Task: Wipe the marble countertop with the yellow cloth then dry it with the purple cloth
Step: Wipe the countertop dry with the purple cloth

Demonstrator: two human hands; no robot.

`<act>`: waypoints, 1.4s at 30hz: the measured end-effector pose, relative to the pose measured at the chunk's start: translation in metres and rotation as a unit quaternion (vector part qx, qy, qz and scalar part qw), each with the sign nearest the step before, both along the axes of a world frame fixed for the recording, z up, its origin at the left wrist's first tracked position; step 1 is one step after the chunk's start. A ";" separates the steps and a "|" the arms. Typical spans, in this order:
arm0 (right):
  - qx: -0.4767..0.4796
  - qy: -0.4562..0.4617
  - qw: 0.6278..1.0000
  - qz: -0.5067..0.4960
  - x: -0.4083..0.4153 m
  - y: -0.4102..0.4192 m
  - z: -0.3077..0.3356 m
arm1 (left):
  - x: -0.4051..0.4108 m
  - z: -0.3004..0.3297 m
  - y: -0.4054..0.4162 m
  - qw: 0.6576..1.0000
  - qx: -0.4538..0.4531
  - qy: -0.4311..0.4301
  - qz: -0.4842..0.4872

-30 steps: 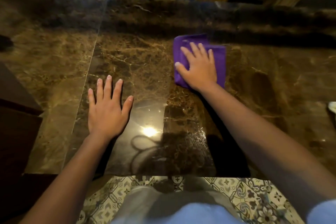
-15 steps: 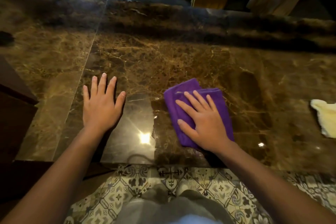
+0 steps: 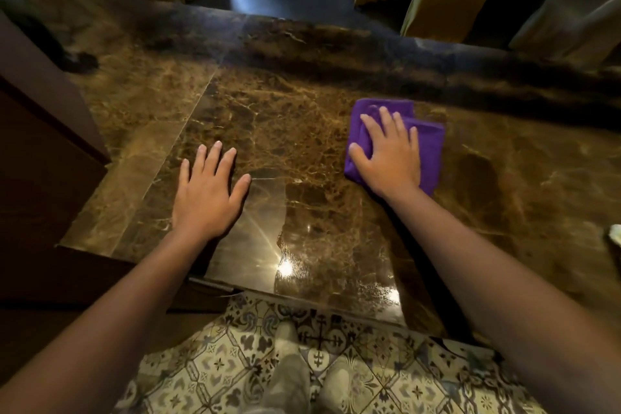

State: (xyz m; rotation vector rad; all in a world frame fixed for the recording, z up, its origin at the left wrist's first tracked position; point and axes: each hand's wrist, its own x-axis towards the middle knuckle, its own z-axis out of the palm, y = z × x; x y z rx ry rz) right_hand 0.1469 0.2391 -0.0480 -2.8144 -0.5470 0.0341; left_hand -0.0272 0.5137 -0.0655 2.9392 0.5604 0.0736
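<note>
A person's right hand (image 3: 391, 153) presses flat on a folded purple cloth (image 3: 426, 144) lying on the brown marble surface (image 3: 302, 104), fingers straight and spread across the fabric, thumb resting on its left edge. The cloth sits under and slightly beyond the hand, toward the far right part of the slab, its folds showing past the fingertips and along the right side of the palm. The left hand (image 3: 208, 195) lies well apart to the left, palm down on bare stone, fingers spread and holding nothing. A sliver of a pale yellow cloth (image 3: 615, 233) shows at the right edge of the frame, far from both hands. A bright light reflects off the polished stone near the front edge, above a patterned tile floor (image 3: 235, 363).
</note>
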 end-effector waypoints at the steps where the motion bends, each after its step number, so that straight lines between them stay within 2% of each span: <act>1: -0.003 -0.002 1.000 0.030 -0.015 0.008 0.000 | 0.000 0.000 -0.001 1.000 -0.002 -0.004 0.005; 6: -0.012 -0.006 0.988 0.152 -0.102 0.010 -0.004 | -0.010 0.000 -0.014 0.997 -0.012 -0.024 0.069; 10: -0.007 -0.013 0.985 0.175 -0.123 -0.032 -0.008 | -0.011 -0.001 -0.013 0.998 -0.016 -0.006 0.059; 15: -0.013 -0.028 0.995 0.097 -0.068 -0.054 -0.009 | -0.009 -0.005 -0.010 0.998 -0.010 -0.005 0.060; 21: -0.030 -0.006 0.999 -0.039 0.014 -0.036 -0.007 | -0.007 -0.005 -0.010 0.998 -0.006 -0.013 0.062; 25: -0.035 0.014 0.999 -0.027 0.048 -0.003 -0.001 | -0.007 -0.005 -0.010 0.998 -0.001 -0.010 0.062; 28: -0.022 -0.005 1.000 -0.015 0.052 0.014 0.000 | -0.007 -0.005 -0.010 0.998 -0.003 -0.007 0.060; 31: -0.027 -0.037 0.998 -0.033 0.035 0.024 -0.002 | -0.007 -0.003 -0.010 0.998 -0.006 -0.004 0.057; 35: -0.050 0.005 0.999 -0.014 0.001 0.029 -0.007 | -0.007 0.001 -0.012 0.998 -0.018 0.002 0.054; 42: -0.036 0.011 0.999 0.028 -0.129 -0.004 -0.001 | -0.017 0.006 -0.011 1.000 -0.028 0.003 0.000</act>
